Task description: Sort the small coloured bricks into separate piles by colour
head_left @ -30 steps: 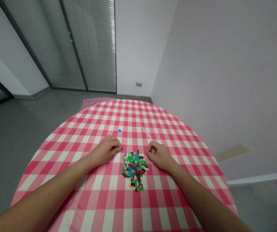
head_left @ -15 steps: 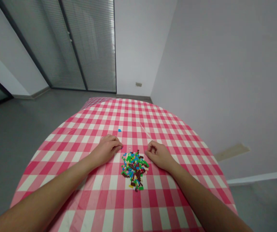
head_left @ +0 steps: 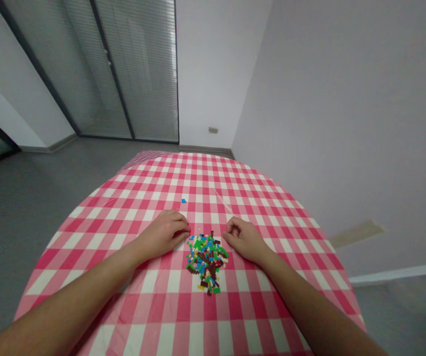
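Head view: piled bricks [head_left: 208, 258] partly hide one another.

Bricks [head_left: 208, 260] btwn L hand [head_left: 165, 232], R hand [head_left: 246, 238]

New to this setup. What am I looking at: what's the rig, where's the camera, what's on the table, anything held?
No machine here: just a person's two bare hands. One camera, worn on the head, looks forward and down, so the forearms enter from the bottom. On a red-and-white checked tablecloth lies a pile of small multicoloured bricks. The left hand is by its far left edge, the right hand by its far right edge. A small blue piece lies apart, farther out. Whether either hand holds anything is too small to tell.
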The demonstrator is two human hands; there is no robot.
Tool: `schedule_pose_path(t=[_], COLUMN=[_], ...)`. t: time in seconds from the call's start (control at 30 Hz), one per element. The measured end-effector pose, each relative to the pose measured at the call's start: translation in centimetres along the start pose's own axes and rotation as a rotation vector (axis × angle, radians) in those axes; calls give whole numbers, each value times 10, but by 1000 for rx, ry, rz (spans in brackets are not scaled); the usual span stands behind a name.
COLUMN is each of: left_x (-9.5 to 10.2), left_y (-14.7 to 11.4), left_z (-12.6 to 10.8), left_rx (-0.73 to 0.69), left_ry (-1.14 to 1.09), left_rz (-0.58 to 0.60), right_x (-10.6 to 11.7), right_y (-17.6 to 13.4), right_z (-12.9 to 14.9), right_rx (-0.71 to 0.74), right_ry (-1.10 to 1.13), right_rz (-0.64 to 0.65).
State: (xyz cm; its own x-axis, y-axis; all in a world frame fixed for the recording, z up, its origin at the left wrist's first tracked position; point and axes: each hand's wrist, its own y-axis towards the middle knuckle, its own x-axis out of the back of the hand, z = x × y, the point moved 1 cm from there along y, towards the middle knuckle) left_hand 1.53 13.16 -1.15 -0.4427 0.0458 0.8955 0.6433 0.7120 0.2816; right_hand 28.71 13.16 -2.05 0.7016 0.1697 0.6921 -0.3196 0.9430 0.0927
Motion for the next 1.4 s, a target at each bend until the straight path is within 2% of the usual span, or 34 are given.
schedule_pose_path(t=[0.13,0.4,0.6,0.8,1.0,1.4], left_x=[2,3,-2,-3,-5,-3], left_y=[0,2,0,-1,1,7], left_z=[0,3,9,11,9,-1], left_rx=[-9,38,98,220,197,115], left_ry=[66,161,221,203,186,299], left_rz=[30,4,-67,-172,-101,-66], right_x=[0,0,1,1,1,1], right_y=[0,0,0,-1,-1,0], right_z=[0,-1,0,1,1,2], right_rx=[3,-4,-1,-11,-7,-5], right_ry=[-3,12,7,9,16,0], right_rz=[-1,5,11,14,10,6])
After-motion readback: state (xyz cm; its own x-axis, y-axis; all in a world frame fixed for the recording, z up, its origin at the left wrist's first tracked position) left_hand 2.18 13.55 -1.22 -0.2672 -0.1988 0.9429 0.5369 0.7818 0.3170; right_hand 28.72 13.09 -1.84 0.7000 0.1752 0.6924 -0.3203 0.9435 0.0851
